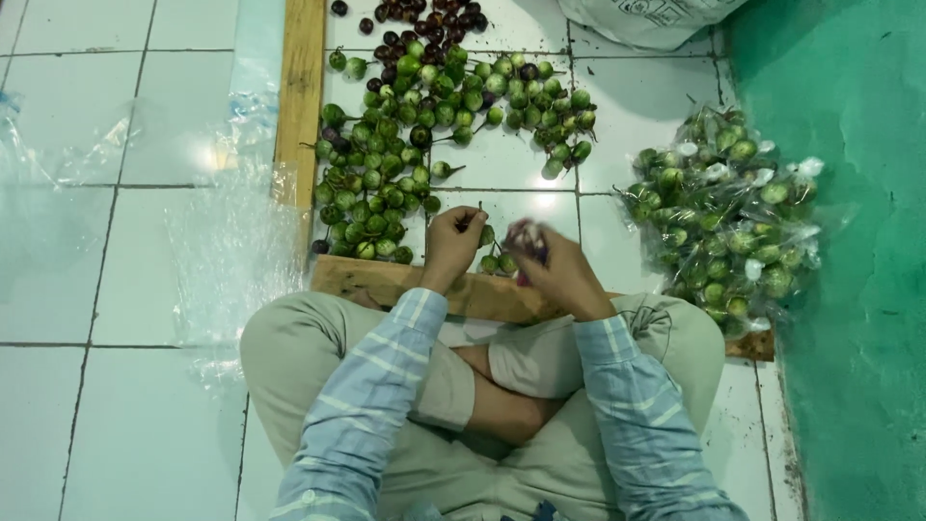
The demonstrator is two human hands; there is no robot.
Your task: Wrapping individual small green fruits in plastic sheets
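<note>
I sit cross-legged on a white tiled floor. My left hand is closed around a small green round eggplant, just above a wooden plank. My right hand grips a small purple tool or object; a few green eggplants lie between the hands. A large heap of small green eggplants spreads on the tiles ahead of me. Dark purple ones lie at the far end of the heap.
Clear plastic bags packed with green eggplants are piled at the right against a green wall. A second wooden plank runs along the heap's left. Empty clear plastic bags lie left of it. A white sack sits at the top.
</note>
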